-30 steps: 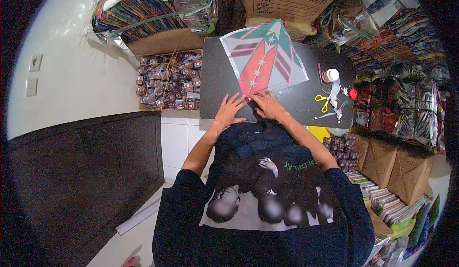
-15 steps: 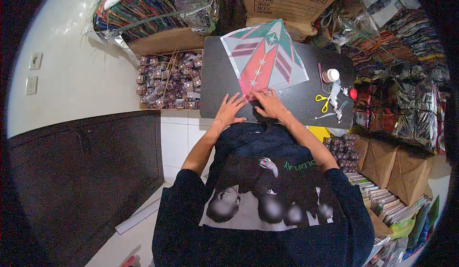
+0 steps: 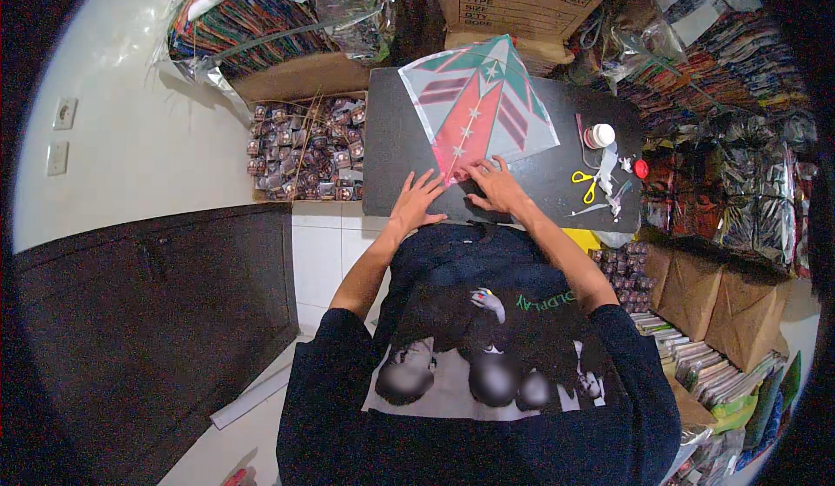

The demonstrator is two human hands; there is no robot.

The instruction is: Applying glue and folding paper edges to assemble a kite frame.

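A diamond-shaped kite (image 3: 478,107) of thin sheet lies flat on the dark table, pink, white and green with a row of stars and a thin stick down its middle. Its narrow pink tip points toward me. My left hand (image 3: 417,201) lies beside the left of that tip, fingers stretched, fingertips at its edge. On the tip's other side my right hand (image 3: 497,187) rests with fingers spread and some fingertips touching the pink sheet. How firmly they press cannot be told. Neither hand is wrapped round anything.
On the dark table (image 3: 391,120), to the right, are yellow scissors (image 3: 584,187), a white jar (image 3: 599,136), a red lid (image 3: 641,168) and scraps. A box of small packed items (image 3: 306,151) stands left. Stacked bundles (image 3: 748,68) line the right; a cardboard box (image 3: 513,3) stands behind.
My right hand has shifted slightly, its fingers lifting and spreading more at the kite's pink tip. The left hand stays nearly in place. The kite appears slightly further left.
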